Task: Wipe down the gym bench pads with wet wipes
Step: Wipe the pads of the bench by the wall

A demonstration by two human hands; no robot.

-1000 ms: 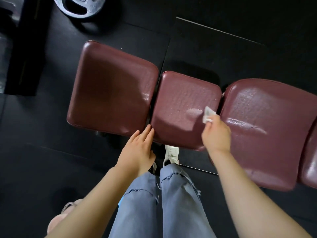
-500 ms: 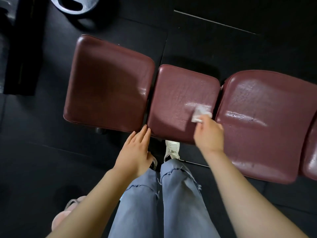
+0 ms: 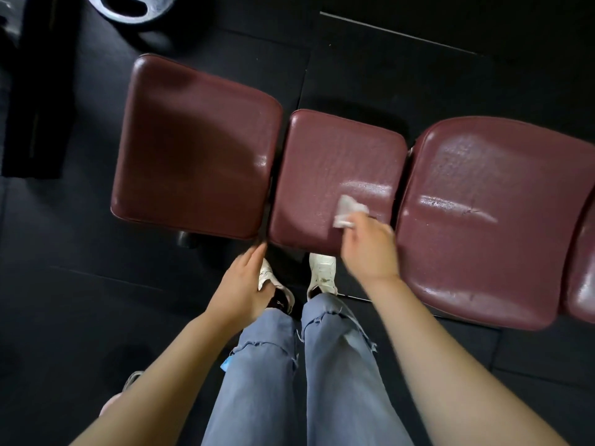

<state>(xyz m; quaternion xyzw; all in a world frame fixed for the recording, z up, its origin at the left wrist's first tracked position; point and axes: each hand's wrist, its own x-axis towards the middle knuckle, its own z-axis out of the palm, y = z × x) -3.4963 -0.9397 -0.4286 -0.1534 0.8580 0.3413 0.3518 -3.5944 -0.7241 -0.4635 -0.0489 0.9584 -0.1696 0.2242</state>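
Floor (image 3: 80,300): dark rubber matting is running under everything, with seams showing at 1 o'clock.
Bench pads: three maroon pads are lying in a row from 10 o'clock to 3 o'clock, plus the edge of a fourth (image 3: 582,268) cut off at 3 o'clock.
Left pad (image 3: 196,146): it is sitting at 10 o'clock, mostly in shadow, with a narrow gap to the next pad.
Right pad (image 3: 495,220): it is sitting at 3 o'clock and glistening in patches.
Middle pad (image 3: 335,165): it is lying at centre, showing a shiny streak at its 4 o'clock corner.
Jeans (image 3: 299,381): two light-blue frayed legs are filling the 6 o'clock area.
Weight plate (image 3: 135,8): one grey plate is lying at 11 o'clock, partly out of view.
Shoes: two white shoes (image 3: 322,275) are standing below the middle pad's near edge.
Right hand (image 3: 370,252): its fingers are pinching the wet wipe and pressing it on the middle pad.
Left hand (image 3: 241,284): its fingers are lying straight and together, tips just beside the gap between left and middle pads, holding nothing.
Wet wipe (image 3: 346,210): one crumpled white wipe is sitting at 11 o'clock of the right hand, on the streak.
Containers: I cannot tell of any.
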